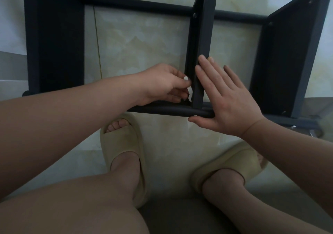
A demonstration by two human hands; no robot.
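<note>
A black shelf frame point(137, 3) lies on the tiled floor, with dark panels joined by round tubes. My right hand point(227, 102) lies flat with straight fingers against the right face of the middle panel point(203, 35), its thumb under the near tube point(162, 110). On the panel's left side, close to the near tube, my left hand point(162, 84) pinches a small white tool point(189, 89). The tool's tip touches the panel near a screw; most of the tool is hidden by my fingers.
A left panel point(59, 41) and a right panel point(284, 62) stand on either side of the middle one. My feet in beige slippers point(124, 149) rest on the pale floor tiles point(140, 44) just in front of the frame. A caster point(313, 131) shows at the right.
</note>
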